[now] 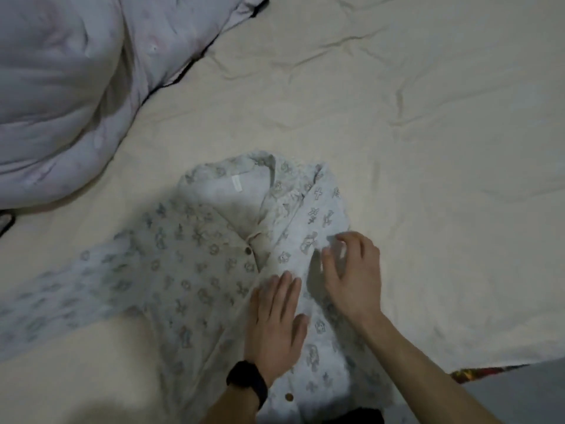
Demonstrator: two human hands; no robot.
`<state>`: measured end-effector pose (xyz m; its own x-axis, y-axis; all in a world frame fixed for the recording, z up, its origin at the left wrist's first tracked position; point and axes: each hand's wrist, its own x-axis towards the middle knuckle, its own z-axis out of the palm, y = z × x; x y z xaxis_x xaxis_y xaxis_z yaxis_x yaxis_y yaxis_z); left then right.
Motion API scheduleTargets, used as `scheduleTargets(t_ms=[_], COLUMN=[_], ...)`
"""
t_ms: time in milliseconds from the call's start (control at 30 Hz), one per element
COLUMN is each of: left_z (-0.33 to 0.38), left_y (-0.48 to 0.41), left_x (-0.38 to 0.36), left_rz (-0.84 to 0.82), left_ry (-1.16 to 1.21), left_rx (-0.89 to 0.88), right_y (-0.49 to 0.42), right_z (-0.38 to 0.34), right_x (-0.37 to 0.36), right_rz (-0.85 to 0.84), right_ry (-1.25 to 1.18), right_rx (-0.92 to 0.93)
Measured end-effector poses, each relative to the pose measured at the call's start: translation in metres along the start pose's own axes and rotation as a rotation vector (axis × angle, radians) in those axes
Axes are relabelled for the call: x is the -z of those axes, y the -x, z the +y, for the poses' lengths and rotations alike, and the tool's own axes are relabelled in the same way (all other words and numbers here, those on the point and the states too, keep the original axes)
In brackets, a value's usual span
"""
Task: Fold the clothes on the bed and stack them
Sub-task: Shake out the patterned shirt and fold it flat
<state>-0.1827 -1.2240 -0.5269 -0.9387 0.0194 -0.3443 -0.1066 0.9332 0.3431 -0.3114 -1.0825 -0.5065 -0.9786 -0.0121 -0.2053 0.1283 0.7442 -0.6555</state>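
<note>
Wristband [247,382], black, sits nearest at 6 o'clock on the left hand [276,313], which lies flat with straight fingers pressing the middle of the printed button-up shirt [189,270]. Just beside it, toward 3 o'clock, the right hand [351,276] arches over the cloth with fingers curled and tips on a side panel [321,215] already turned in over the front. Whether it pinches the fabric or only touches it cannot be told. The shirt lies face up on the bed sheet [428,148], in the lower centre of the view, with its collar [275,179] pointing to 12 o'clock and one sleeve [61,298] stretched out to 9 o'clock.

Judging from this, the step in hand is setting the first side fold. To do it well, the flat hand should act as an anchor along the button line while the other hand draws the turned panel taut toward the collar, so the fold edge runs straight from shoulder to hem. Smooth from the centre outward, since the thin cloth looks apt to wrinkle and drag over the creased sheet. The 9 o'clock sleeve likely comes in next, matched to the same width. Farther off, at 10 o'clock, a pale quilt [61,87] is bunched up, well apart from the shirt, and no stack shows yet.
</note>
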Motion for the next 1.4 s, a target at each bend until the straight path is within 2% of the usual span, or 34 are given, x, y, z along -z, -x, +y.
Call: scheduleTargets(t_ms=[67, 167, 200, 333, 433, 500, 667, 767, 833, 900, 1067, 1233, 1333, 1400], left_z=[-0.016, -0.054, -0.067, -0.102, -0.106, -0.108, -0.133, -0.170, -0.209, -0.258, -0.385, -0.486, -0.528, -0.550], left_y=[0.033, 0.079, 0.092, 0.128, 0.133, 0.138, 0.166, 0.194, 0.214, 0.233, 0.260, 0.260, 0.255, 0.254], left_x=[-0.014, -0.028, -0.029, -0.026, -0.024, -0.023, -0.018, -0.009, 0.003, 0.019, 0.066, 0.119, 0.139, 0.145], left_rz=[-0.085, -0.150, -0.161, -0.198, -0.176, -0.156, -0.098, -0.043, -0.030, -0.001, 0.100, 0.474, 0.529, 0.540], left_ry=[-0.044, -0.100, -0.105, -0.123, -0.131, -0.113, -0.117, -0.129, -0.127, -0.100, -0.011, 0.352, 0.585, 0.689], left_rx=[0.098, 0.202, 0.235, 0.322, 0.333, 0.318, 0.229, 0.161, 0.179, 0.277, 0.648, 1.093, 1.272, 1.292], right_y=[-0.013, -0.034, -0.040, -0.038, -0.020, 0.008, 0.133, 0.205, 0.234, 0.248, 0.246, 0.211, 0.185, 0.172], right_z=[-0.003, 0.014, 0.023, 0.035, 0.024, 0.009, -0.019, -0.024, -0.032, -0.047, -0.113, -0.218, -0.272, -0.296], right_x=[-0.025, -0.052, -0.058, -0.069, -0.072, -0.082, -0.125, -0.143, -0.153, -0.160, -0.191, -0.256, -0.298, -0.328], right_rz=[-0.127, -0.356, -0.375, -0.290, -0.227, -0.248, -0.432, -0.525, -0.538, -0.538, -0.475, -0.457, -0.535, -0.586], right_ry=[0.186, 0.446, 0.500, 0.595, 0.570, 0.545, 0.619, 0.646, 0.648, 0.650, 0.581, 0.554, 0.597, 0.643], right_rx=[0.211, 0.282, 0.296, 0.330, 0.330, 0.381, 0.550, 0.550, 0.504, 0.490, 0.669, 0.699, 0.656, 0.610])
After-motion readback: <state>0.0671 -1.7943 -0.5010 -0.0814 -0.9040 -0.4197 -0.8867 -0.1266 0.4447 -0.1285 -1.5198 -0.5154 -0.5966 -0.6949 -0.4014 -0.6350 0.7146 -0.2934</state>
